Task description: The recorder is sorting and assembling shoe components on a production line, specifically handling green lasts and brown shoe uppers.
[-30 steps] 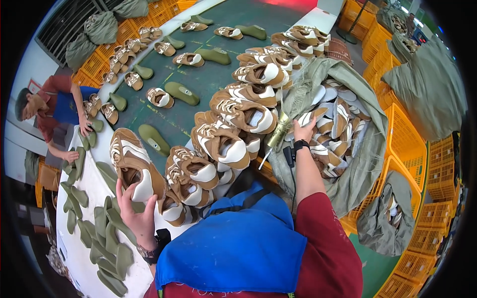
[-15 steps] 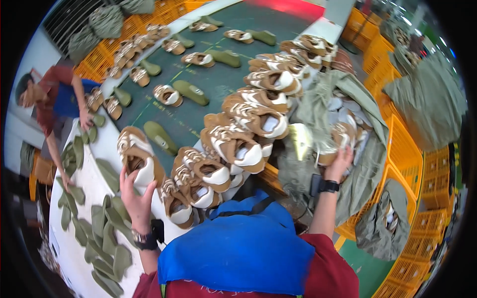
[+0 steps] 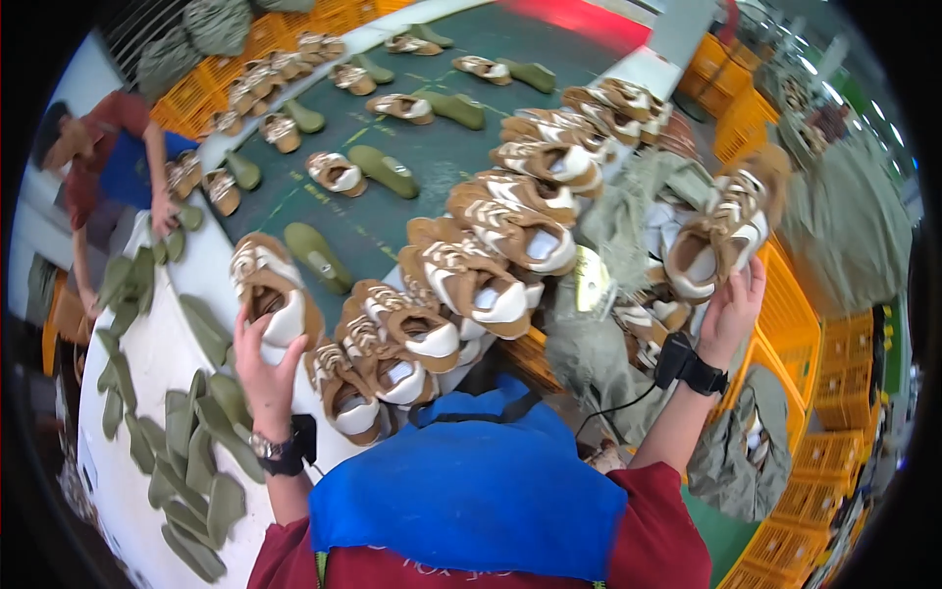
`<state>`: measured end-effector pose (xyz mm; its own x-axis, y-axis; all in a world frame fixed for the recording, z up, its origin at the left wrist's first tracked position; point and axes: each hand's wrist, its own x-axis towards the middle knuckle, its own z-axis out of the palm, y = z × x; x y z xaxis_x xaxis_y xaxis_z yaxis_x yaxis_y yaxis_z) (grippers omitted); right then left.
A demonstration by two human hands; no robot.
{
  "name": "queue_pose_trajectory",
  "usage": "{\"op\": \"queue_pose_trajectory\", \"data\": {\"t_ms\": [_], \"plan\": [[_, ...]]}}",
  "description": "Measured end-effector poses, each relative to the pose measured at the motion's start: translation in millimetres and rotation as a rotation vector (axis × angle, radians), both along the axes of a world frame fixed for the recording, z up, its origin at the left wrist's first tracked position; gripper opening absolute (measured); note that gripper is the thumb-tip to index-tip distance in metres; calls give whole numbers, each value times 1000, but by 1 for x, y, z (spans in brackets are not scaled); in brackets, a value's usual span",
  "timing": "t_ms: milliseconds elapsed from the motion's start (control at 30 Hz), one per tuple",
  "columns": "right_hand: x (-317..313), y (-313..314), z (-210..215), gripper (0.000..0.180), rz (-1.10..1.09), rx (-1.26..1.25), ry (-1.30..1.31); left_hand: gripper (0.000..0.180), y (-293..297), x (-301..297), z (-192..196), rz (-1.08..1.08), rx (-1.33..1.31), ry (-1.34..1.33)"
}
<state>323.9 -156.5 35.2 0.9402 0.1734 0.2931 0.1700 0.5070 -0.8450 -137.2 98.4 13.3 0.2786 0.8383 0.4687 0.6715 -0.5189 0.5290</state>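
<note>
My left hand (image 3: 263, 368) grips the heel of a brown and white sneaker (image 3: 267, 280), whose toe points away from me beside the conveyor belt. At the right, my right hand (image 3: 734, 306) holds another brown and white sneaker (image 3: 724, 231) by its heel, raised above a grey-green sack (image 3: 628, 196). More such shoes lie inside the sack. Between my hands a long row of matching sneakers (image 3: 471, 275) lines the near edge of the belt. One green insole (image 3: 317, 257) lies on the belt just right of the left-hand sneaker.
The dark green belt (image 3: 294, 231) carries shoes paired with green insoles. Many loose insoles (image 3: 201, 452) are spread over the white table at left. A co-worker (image 3: 108, 157) reaches over insoles there. Yellow crates (image 3: 790, 304) and bulging sacks (image 3: 854, 216) stand at right.
My right hand has lifted its sneaker up and to the right, out of the sack. The left hand stays on its sneaker. The co-worker's nearer arm has drawn back.
</note>
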Motion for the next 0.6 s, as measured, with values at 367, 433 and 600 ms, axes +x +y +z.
{"op": "queue_pose_trajectory", "data": {"t_ms": [367, 433, 600], "plan": [[-38, 189, -40, 30, 1206, -532, 184, 40, 23, -46, 6, 62, 32, 22], [-31, 202, -44, 24, 1102, -924, -132, 40, 37, -60, -2, 73, 30, 41], [-21, 195, -34, 28, 1018, -1176, -385, 46, 85, -69, -48, 99, -90, 4]]}}
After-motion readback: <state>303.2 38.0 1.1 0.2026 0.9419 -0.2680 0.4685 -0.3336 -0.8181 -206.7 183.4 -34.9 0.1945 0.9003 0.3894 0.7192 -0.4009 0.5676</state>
